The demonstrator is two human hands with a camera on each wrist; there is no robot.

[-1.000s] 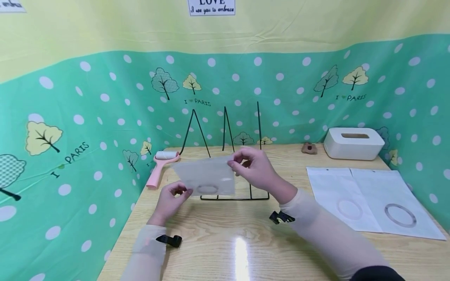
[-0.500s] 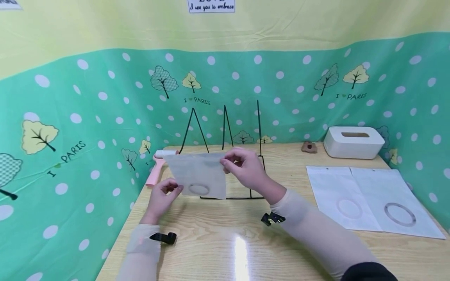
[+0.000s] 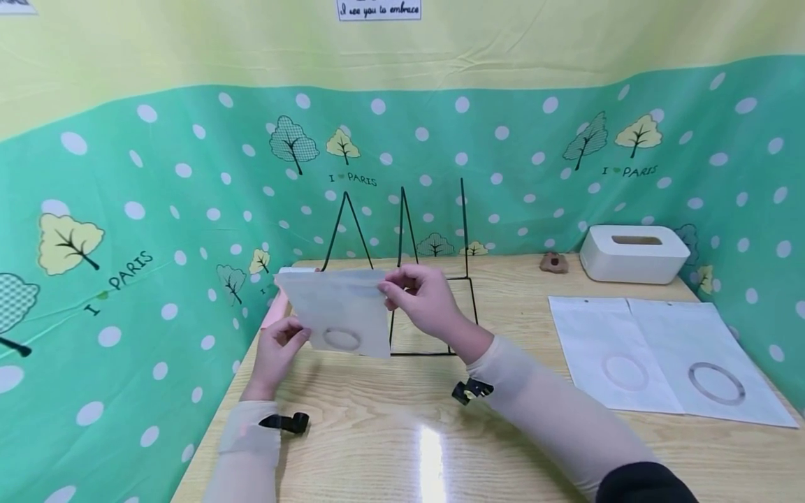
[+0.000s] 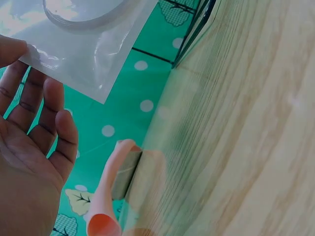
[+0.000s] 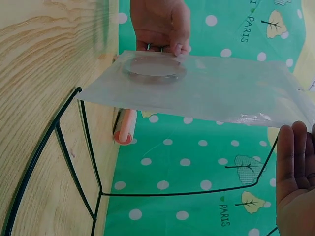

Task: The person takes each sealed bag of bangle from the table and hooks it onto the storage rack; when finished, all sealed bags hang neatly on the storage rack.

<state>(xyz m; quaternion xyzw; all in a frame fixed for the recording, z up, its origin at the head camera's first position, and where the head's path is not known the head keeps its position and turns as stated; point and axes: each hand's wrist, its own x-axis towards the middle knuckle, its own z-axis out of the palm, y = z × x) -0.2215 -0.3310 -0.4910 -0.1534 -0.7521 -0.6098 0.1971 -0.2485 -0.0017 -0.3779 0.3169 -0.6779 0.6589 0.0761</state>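
Observation:
Held up over the table is a translucent flat plastic bag point(image 3: 339, 300) with a thin, bangle-like ring point(image 4: 81, 24) lying in its lower part. My left hand point(image 3: 273, 353) pinches the bag's left edge, low down, between thumb and fingers; in the left wrist view the other fingers point(image 4: 50, 105) curve loosely beneath it. At the upper right corner my right hand point(image 3: 423, 299) pinches the bag. The right wrist view shows the bag from the side, with the left hand point(image 5: 160, 22) at its far edge. Behind it stands a black wire rack point(image 3: 463, 230), partly hidden.
A pink-handled lint roller point(image 4: 103, 196) lies at the table's left, mostly behind the bag in the head view. On the right lie two similar bags, a left one point(image 3: 591, 328) and a right one point(image 3: 679, 328), each with a ring. Behind them are a white tissue box point(image 3: 635, 269) and a small brown object point(image 3: 553, 263).
Both hands have moved left together with the bag, which now covers more of the lint roller and shows more of the rack's right side. The grips have not changed.

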